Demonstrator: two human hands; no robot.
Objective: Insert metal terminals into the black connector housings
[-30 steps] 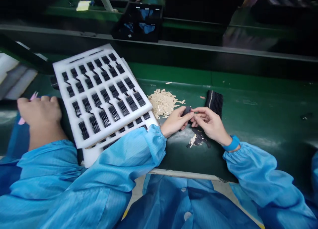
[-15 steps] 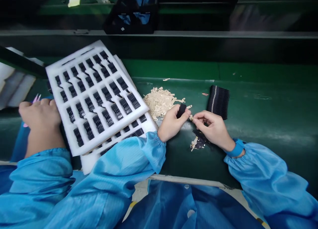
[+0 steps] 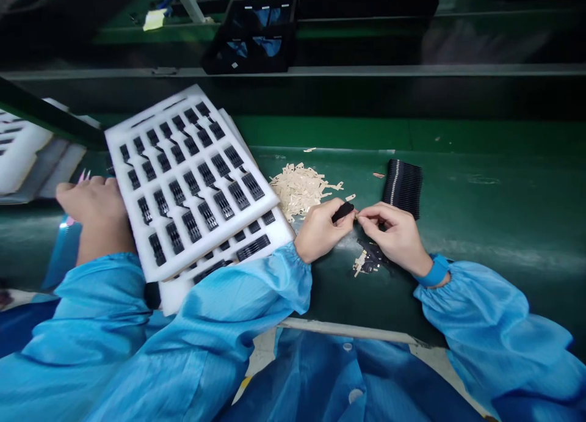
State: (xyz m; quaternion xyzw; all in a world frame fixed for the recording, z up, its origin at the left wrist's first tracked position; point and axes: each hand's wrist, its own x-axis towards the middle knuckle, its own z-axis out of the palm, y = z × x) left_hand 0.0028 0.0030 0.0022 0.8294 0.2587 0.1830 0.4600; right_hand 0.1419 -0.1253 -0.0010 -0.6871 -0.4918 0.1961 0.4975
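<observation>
My left hand [image 3: 323, 228] is closed around a small flat black part [image 3: 342, 211], gripped between thumb and fingers. Against the end of that part, my right hand [image 3: 389, 229] pinches something tiny, mostly hidden by its fingertips. Just beyond my left hand lies a heap of cream-coloured flat tabs [image 3: 297, 189]. Below the fingertips is a small pile of black and cream scraps [image 3: 367, 257]. A neat row of thin black parts [image 3: 403, 189] stands behind my right hand.
Stacked white foam trays [image 3: 151, 251] with black parts in their slots lie at left. A co-worker's hand [image 3: 94, 208] is beside them, near pink-tipped tweezers. More foam trays [image 3: 27, 159] are stacked far left. A black bin [image 3: 251, 43] sits beyond the rail.
The black part in my left hand has tilted from upright to nearly flat. The cream tab visible at my right fingertips is now mostly hidden. The whole view has shifted slightly.
</observation>
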